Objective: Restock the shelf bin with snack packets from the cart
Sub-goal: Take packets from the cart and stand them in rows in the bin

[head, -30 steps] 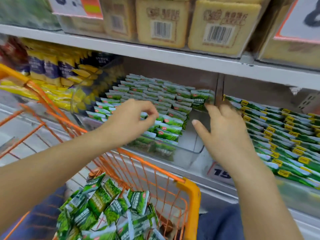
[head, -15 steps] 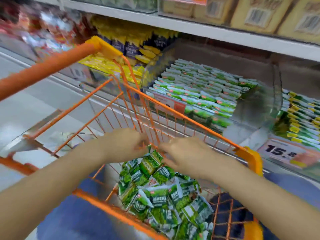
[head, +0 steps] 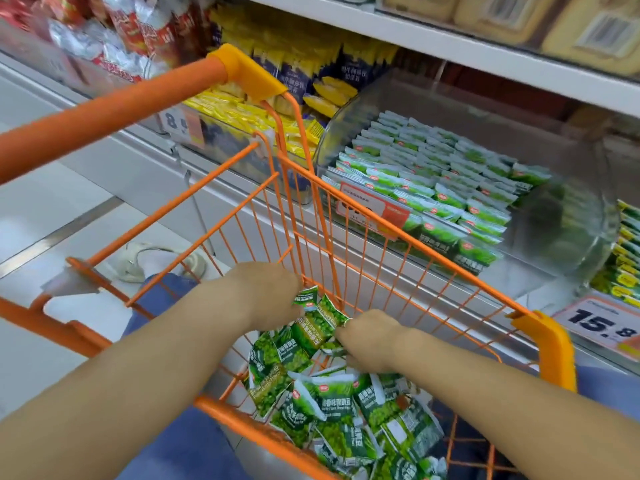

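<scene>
A: Where are the hands?
B: Both are down in the orange cart [head: 408, 237]. The left hand [head: 266, 292] grasps green packets [head: 313, 315] at the top of the pile; the right hand [head: 370, 337] pinches them from the right.
A: And the rest of the packets?
B: A loose heap [head: 346, 410] lies in the near cart bottom. The clear bin [head: 561, 216] sits far right on the shelf, with neat rows [head: 433, 178] filling its left part.
</scene>
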Tool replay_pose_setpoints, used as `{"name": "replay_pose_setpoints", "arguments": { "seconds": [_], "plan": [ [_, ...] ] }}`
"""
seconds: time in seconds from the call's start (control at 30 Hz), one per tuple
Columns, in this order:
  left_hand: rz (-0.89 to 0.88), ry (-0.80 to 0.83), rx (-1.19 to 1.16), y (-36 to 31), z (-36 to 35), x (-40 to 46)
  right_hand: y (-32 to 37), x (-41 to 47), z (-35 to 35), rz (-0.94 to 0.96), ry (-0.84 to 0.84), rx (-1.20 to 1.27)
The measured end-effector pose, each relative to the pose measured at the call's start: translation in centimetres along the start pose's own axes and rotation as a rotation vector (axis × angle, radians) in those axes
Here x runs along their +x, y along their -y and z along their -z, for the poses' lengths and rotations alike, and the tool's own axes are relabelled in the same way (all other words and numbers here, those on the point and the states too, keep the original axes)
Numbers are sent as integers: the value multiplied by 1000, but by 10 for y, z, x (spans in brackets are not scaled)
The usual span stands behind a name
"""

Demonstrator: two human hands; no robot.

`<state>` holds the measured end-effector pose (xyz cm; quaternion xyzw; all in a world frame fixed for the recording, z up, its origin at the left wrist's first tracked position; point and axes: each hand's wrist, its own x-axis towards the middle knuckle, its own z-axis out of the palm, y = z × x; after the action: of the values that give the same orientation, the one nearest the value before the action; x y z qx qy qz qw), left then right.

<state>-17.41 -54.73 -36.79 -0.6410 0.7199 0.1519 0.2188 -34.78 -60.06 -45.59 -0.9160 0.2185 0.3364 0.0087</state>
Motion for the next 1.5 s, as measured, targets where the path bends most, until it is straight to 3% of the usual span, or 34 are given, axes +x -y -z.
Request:
{"name": "replay_pose_setpoints", "arguments": {
  "seconds": [0.1,0.17,0.27,0.37,0.47,0.53,0.6,0.8,1.13,1.3,1.4,1.5],
  "plan": [
    [80,-130,55,5,0,-4,-11,-6,26,-38,-37,494],
    [64,-205,-74,7,0,-5,-19,-17,48,-13,-119,853],
    [-95,-221,-337,0,6,-8,-24,-36,76,35,-223,1445],
    [-125,-460,-461,-8,10,-10,-27,-48,93,103,-322,1717],
    [-118,-636,-839,-3,15,-9,-32,-56,103,98,-568,1933],
    [-157,-584,-1169,-2,18,-7,-38,-59,103,48,-810,1891],
    [-195,-564,-1346,-1,18,-6,-40,-59,101,19,-958,1767],
    [-251,-624,-1387,-5,22,-12,-34,-51,93,-88,-1074,1349],
    [-300,-612,-1255,-23,66,-12,-57,-97,101,-24,-1019,1385],
    [-388,-435,-1009,-66,106,2,-85,-150,74,-55,-1090,1428],
    [-398,-479,-917,-92,125,26,-108,-178,52,-222,-1214,1419],
    [-325,-601,-893,-111,143,54,-139,-200,28,-554,-1377,1172]
  ]
}}
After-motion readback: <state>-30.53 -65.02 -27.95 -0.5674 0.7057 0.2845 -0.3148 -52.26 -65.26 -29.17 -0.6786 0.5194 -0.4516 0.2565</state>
